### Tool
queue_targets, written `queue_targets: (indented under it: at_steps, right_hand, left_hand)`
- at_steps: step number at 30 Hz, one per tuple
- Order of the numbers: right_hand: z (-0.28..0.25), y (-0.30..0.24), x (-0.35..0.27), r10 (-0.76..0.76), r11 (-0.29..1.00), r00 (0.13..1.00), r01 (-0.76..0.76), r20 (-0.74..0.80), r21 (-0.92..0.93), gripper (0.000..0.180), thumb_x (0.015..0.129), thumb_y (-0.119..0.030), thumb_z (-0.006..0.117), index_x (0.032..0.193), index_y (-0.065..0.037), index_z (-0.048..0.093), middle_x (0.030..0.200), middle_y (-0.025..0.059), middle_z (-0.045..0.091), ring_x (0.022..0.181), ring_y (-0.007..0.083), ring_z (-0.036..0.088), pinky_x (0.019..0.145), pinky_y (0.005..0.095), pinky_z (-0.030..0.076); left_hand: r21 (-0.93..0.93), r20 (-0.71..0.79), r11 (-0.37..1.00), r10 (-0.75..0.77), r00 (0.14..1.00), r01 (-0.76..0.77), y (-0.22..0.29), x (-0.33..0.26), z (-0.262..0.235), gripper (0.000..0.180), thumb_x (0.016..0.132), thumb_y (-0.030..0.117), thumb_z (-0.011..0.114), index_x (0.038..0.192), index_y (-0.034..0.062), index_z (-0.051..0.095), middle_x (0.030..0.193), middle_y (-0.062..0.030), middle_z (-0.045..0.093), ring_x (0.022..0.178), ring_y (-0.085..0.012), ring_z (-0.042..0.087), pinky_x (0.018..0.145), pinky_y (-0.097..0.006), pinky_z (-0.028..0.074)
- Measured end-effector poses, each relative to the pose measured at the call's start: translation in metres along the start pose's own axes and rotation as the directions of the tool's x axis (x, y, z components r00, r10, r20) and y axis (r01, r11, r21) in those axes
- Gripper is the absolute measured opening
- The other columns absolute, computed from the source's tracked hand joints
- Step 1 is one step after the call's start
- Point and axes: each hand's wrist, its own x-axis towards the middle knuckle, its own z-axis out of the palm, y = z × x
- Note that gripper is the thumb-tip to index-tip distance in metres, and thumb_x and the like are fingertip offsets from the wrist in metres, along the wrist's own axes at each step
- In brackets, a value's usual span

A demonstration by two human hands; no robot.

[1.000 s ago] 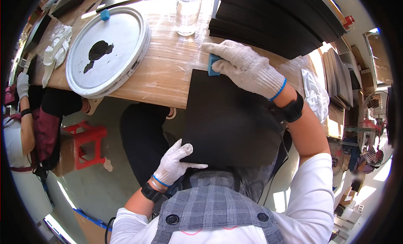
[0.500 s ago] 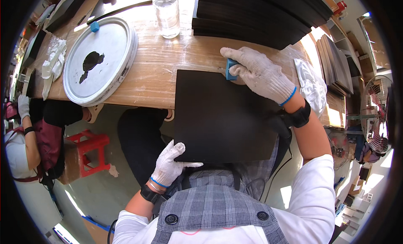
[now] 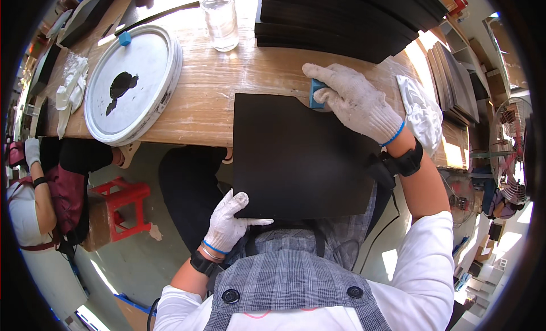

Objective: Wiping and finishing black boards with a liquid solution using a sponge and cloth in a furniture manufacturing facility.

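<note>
Right hand (image 3: pixel 359 99): gloved in white knit with a blue cuff, thumb and fingers pinched on a small blue block (image 3: pixel 315 94), well apart from the other hand.
Left hand (image 3: pixel 226 221): in a matching glove, at the near left corner of a black panel (image 3: pixel 301 160), one finger stretched along the near edge; I cannot tell whether it grips from beneath.
Panel's place: over the seated person's lap, its far side overlapping the edge of a wooden table (image 3: pixel 210 97); that far edge dips in a curve beside the block.
Wrists: a black band (image 3: pixel 202 262) on the left, a bulkier black strap (image 3: pixel 407 158) on the right.
Clothing: white sleeves and a grey plaid apron (image 3: pixel 278 274).
Beyond the right hand: a stack of black sheets (image 3: pixel 341 23), with a crumpled white cloth (image 3: pixel 421 112) nearer the table's right end.
Table's left side: a round white lid (image 3: pixel 148 75) with a black smear (image 3: pixel 120 86) and a blue cube (image 3: pixel 124 39) at its rim; a clear glass (image 3: pixel 220 26) stands between lid and stack.
Farther left: a co-worker (image 3: pixel 65 188) beside a red stool (image 3: pixel 133 208).
Far right: a standing fan (image 3: pixel 512 151).
</note>
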Motion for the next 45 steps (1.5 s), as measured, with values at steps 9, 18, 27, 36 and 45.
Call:
queue_targets:
  at_steps: [9,18,27,36,45]
  right_hand:
    - [0.003,-0.001,-0.003,0.028,0.999,0.998,-0.027,0.053,-0.024,0.037,0.094,-0.012,0.057,0.131,-0.006,0.055,0.106,0.0165,0.062,0.101,0.0364,0.060,0.089,0.0422,0.048]
    - [0.003,-0.002,0.000,-0.016,0.998,1.000,0.016,0.006,0.064,0.036,0.094,-0.012,0.056,0.129,-0.007,0.057,0.104,0.0154,0.063,0.102,0.0349,0.059,0.090,0.0440,0.047]
    - [-0.015,0.013,-0.005,-0.029,0.999,0.997,0.031,0.070,-0.035,0.036,0.093,-0.013,0.056,0.129,-0.012,0.058,0.102,0.0149,0.062,0.104,0.0341,0.059,0.090,0.0434,0.047]
    - [-0.040,0.024,-0.007,0.022,0.984,0.970,0.023,0.243,-0.179,0.037,0.091,-0.015,0.057,0.128,-0.015,0.060,0.103,0.0126,0.062,0.106,0.0328,0.059,0.090,0.0438,0.048]
    - [-0.049,0.018,-0.004,0.079,0.968,0.947,0.002,0.311,-0.252,0.037,0.091,-0.016,0.059,0.128,-0.016,0.060,0.108,0.0114,0.062,0.110,0.0322,0.058,0.092,0.0430,0.048]
  left_hand:
    - [-0.040,0.005,0.999,0.019,1.000,-0.019,-0.003,0.000,-0.005,0.022,0.097,0.004,0.048,0.118,0.0060,0.052,0.092,0.0021,0.055,0.096,-0.0190,0.062,0.088,-0.071,0.051]
    - [-0.025,0.006,1.000,0.016,1.000,-0.015,-0.003,0.000,-0.002,0.022,0.098,0.007,0.049,0.119,0.0046,0.052,0.096,-0.0008,0.057,0.100,-0.0244,0.064,0.086,-0.069,0.053]
    - [0.055,0.056,0.998,0.035,0.998,-0.038,-0.004,-0.001,0.000,0.031,0.099,0.012,0.049,0.128,0.0009,0.048,0.119,-0.0133,0.059,0.111,-0.0334,0.062,0.085,-0.062,0.056]
    - [0.077,0.031,0.994,0.070,0.997,-0.072,-0.005,-0.003,0.004,0.025,0.099,0.014,0.047,0.122,0.0043,0.051,0.121,-0.0159,0.059,0.113,-0.0401,0.060,0.083,-0.064,0.056]
    - [0.099,0.026,0.991,0.083,0.996,-0.086,-0.007,-0.004,0.006,0.015,0.099,0.014,0.048,0.111,0.0054,0.053,0.116,-0.0155,0.060,0.112,-0.0406,0.061,0.081,-0.065,0.056]
